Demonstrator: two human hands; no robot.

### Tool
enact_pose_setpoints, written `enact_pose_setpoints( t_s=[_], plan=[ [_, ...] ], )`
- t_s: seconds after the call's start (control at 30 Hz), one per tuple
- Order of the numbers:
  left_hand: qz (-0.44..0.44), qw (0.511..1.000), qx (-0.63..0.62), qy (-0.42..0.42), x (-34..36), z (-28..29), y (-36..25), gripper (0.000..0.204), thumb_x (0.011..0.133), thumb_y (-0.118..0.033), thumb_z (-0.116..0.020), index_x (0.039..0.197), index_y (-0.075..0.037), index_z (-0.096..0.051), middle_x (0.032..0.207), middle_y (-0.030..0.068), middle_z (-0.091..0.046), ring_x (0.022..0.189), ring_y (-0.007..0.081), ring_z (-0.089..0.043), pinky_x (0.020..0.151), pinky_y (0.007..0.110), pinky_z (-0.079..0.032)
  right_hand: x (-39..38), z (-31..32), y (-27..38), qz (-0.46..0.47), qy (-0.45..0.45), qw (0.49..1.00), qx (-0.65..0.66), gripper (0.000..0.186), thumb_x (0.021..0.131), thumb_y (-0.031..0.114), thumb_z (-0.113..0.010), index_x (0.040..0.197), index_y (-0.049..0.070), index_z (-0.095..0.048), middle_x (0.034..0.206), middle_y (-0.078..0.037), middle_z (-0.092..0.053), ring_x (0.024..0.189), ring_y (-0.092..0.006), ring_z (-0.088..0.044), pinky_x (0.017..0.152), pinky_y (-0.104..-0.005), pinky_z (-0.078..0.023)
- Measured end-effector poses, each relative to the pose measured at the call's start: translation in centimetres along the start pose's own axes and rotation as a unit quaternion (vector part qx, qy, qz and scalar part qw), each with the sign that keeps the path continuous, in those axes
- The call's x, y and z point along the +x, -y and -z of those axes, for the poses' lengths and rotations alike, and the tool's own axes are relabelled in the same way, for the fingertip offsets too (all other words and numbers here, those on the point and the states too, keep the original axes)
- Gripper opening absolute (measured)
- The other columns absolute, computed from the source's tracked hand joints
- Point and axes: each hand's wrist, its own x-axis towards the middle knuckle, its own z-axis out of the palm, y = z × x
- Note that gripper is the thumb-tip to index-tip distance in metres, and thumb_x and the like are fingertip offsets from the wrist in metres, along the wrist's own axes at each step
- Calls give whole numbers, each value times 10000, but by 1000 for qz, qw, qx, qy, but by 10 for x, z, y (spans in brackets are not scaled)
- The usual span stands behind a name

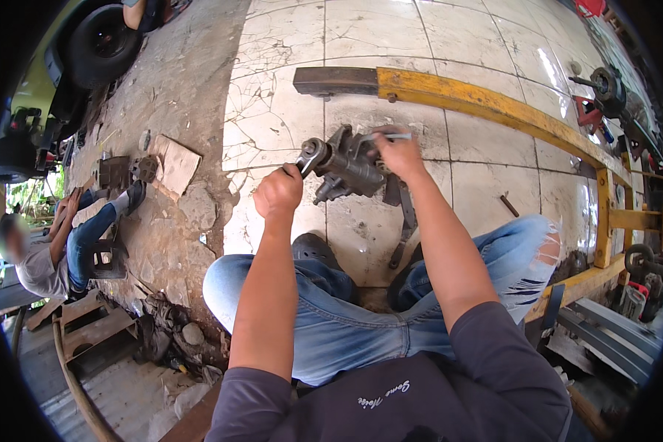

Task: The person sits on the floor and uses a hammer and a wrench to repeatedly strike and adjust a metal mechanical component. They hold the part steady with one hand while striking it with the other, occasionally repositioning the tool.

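Note:
A greasy grey metal machine part (pixel 355 173) with a cylindrical body lies on the white tiles in front of my feet. My left hand (pixel 278 191) is closed around the handle of a wrench (pixel 310 157), whose ring-shaped head sits over the left end of the part. On the far right side of the part, my right hand (pixel 400 153) is closed around a slim silver metal bar (pixel 399 135); its end sticks out past my fingers, and its kind cannot be made out. A dark flat metal arm (pixel 406 214) extends from the part toward my shoes.
Beyond the part runs a yellow steel frame (pixel 479 99) with a dark end, its upright at right. A short rusty rod (pixel 509 206) lies on the tiles. At left, a person (pixel 58 250) sits by a cardboard piece (pixel 175 166); a vehicle wheel (pixel 104 44) stands farther off.

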Motion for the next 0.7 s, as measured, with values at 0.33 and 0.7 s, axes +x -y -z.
enact_pose_setpoints(
  t_s=[0.33,0.7],
  plan=[
    [18,1000,-2,12,1,2,0,590,946,-443,-319,918,-45,-754,953,214,-708,933,375,-681,869,435,-517,14,15,-17,-36,-105,984,141,205,970,146,-581,1069,-22,-647,883,-91,-695,722,-166,-695,509,-262,-468],
    [13,999,-6,35,1,5,6,583,950,-464,-326,975,-58,-744,1007,210,-704,992,369,-668,912,461,-497,3,-12,41,66,53,996,-11,207,913,224,-609,986,62,-713,753,-109,-723,719,-214,-692,689,-335,-520]
  ],
)
